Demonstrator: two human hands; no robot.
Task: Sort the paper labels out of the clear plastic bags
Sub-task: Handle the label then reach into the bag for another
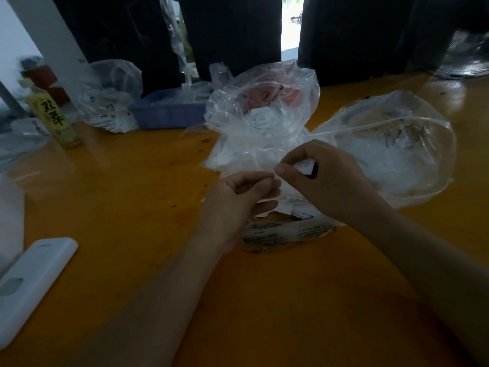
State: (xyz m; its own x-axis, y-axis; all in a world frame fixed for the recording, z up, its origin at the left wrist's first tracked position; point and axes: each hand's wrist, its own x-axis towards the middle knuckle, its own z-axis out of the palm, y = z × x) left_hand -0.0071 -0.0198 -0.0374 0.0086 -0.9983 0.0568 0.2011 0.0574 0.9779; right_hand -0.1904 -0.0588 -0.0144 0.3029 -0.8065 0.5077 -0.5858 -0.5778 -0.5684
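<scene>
1. Pinching a thin clear plastic bag [260,165] between thumb and forefinger of the left hand [238,200]; remaining fingers curling loosely below.
2. Pinching the same film just beside that, with the right hand [325,178]; fingers curling round a small paper label [305,164], printed edge showing above the knuckles.
3. Meeting fingertip to fingertip, both grips touching at one point of the film.
4. Lying directly beyond the grip: a heaped pile of clear bags [262,120] with more labels inside. Sitting beyond and right of the grip: a big open bag [397,149] holding crumpled film.
5. Lying under and just nearer than the grip: loose paper slips [285,229] on the orange table [158,186].
6. Judging the step: parting film from label. Probably best keeping the left pinch on plastic only, drawing the label out sideways, not tugging, since the paper looks likely to tear.
7. Resting well left of the grip: a blue tray [166,112], a yellow-green bottle [54,115], a white device [29,282]; purpose of the tray not clear.
</scene>
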